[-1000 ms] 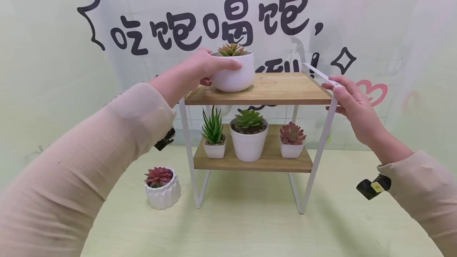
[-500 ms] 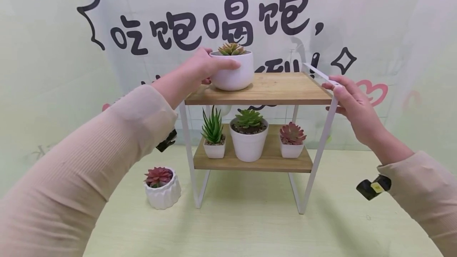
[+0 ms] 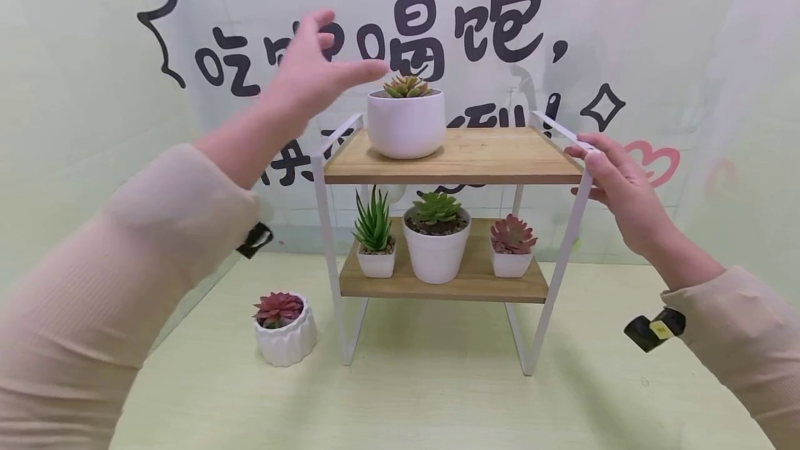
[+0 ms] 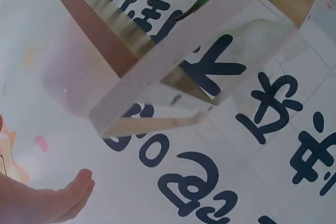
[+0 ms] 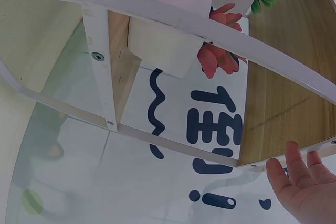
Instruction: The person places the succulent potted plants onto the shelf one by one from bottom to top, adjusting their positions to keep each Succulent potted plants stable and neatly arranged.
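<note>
In the head view a round white pot with a green, red-tipped succulent (image 3: 406, 125) stands on the left of the top board (image 3: 494, 151) of a two-tier shelf. My left hand (image 3: 306, 78) hovers up and left of this pot, thumb and fingers spread, touching nothing. At the shelf's upper right corner, my right hand (image 3: 625, 182) pinches the white metal frame (image 3: 565, 248) between thumb and fingers. The lower board (image 3: 444, 290) carries a spiky green plant in a small square pot (image 3: 376, 262), a green succulent in a larger pot (image 3: 436, 252) and a pink succulent in a square pot (image 3: 511, 262).
A red succulent in a ribbed white pot (image 3: 285, 339) stands on the pale tabletop (image 3: 431, 401), left of the shelf. Behind the shelf hangs a light backdrop with black lettering (image 3: 415, 26). Black wrist cameras sit at both cuffs.
My left hand has let go of the round white pot and lifted up and left, its fingers opening. The pot stays on the top board. My right hand keeps its place on the frame.
</note>
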Motion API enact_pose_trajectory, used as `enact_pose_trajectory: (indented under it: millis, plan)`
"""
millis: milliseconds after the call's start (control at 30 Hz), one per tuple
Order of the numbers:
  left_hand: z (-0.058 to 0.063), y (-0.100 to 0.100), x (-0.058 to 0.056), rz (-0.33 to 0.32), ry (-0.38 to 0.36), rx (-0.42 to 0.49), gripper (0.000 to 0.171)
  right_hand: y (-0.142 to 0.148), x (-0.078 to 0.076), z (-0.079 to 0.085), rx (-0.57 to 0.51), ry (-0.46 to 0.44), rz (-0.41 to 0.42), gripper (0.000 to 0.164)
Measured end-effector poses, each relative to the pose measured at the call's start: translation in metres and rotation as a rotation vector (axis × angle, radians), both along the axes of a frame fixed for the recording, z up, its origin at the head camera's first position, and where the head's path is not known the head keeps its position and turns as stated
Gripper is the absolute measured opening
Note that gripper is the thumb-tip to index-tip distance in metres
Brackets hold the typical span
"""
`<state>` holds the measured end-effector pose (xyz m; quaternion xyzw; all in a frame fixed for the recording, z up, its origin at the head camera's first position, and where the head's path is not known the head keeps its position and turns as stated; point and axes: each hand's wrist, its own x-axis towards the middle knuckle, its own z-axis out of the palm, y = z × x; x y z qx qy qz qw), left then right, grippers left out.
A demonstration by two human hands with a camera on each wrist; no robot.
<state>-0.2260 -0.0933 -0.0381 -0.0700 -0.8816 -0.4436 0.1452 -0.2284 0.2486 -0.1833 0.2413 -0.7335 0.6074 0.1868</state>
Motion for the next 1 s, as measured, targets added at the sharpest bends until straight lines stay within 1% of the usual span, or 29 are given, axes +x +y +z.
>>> enact_pose_trajectory:
  millis: [67, 133, 200, 233, 300, 333, 400, 467, 567, 633, 733, 800, 867, 933, 1000]
  plan:
    - [-0.001, -0.013, 0.007, 0.011, 0.024, -0.002, 0.094, 0.000, 0.000, 0.000, 0.005, -0.001, -0.004, 0.026]
    - [-0.005, -0.028, 0.012, 0.013, 0.054, 0.027, 0.089, -0.001, 0.000, 0.000, 0.007, -0.002, -0.004, 0.026]
    - [-0.014, -0.043, 0.016, 0.006, 0.104, 0.081, 0.081, -0.001, 0.000, 0.000, 0.003, -0.002, -0.003, 0.026]
    - [-0.021, -0.051, 0.017, 0.004, 0.133, 0.107, 0.077, -0.001, 0.000, 0.000, -0.002, -0.003, 0.001, 0.026]
    - [-0.041, -0.070, 0.018, -0.011, 0.191, 0.151, 0.069, -0.001, 0.000, 0.000, -0.014, -0.005, 0.008, 0.026]
    - [-0.054, -0.080, 0.017, -0.015, 0.204, 0.161, 0.067, -0.001, 0.000, 0.000, -0.018, -0.006, 0.011, 0.025]
    - [-0.081, -0.100, 0.016, 0.000, 0.200, 0.142, 0.066, -0.001, 0.000, -0.001, -0.023, -0.006, 0.013, 0.025]
    - [-0.113, -0.119, 0.012, 0.003, 0.151, 0.125, 0.068, 0.000, 0.000, -0.001, -0.023, -0.008, 0.012, 0.026]
    - [-0.159, -0.140, 0.004, 0.016, 0.038, 0.108, 0.076, 0.000, 0.000, -0.002, -0.031, -0.010, 0.014, 0.025]
    - [-0.190, -0.151, 0.000, 0.024, -0.047, 0.108, 0.081, 0.000, 0.001, -0.002, -0.041, -0.012, 0.020, 0.025]
    - [-0.230, -0.161, -0.002, 0.083, -0.174, 0.101, 0.092, 0.000, 0.001, -0.003, -0.041, -0.009, 0.021, 0.025]
    - [-0.250, -0.165, -0.001, 0.123, -0.247, 0.095, 0.099, -0.001, 0.000, -0.002, -0.038, -0.007, 0.021, 0.025]
    - [-0.266, -0.165, 0.000, 0.145, -0.315, 0.094, 0.105, -0.001, 0.000, -0.001, -0.035, -0.005, 0.018, 0.025]
    - [-0.279, -0.165, 0.002, 0.147, -0.370, 0.092, 0.108, -0.001, 0.000, -0.001, -0.035, -0.006, 0.018, 0.025]
    - [-0.289, -0.163, 0.004, 0.131, -0.418, 0.091, 0.110, -0.001, 0.001, -0.001, -0.039, -0.006, 0.020, 0.025]
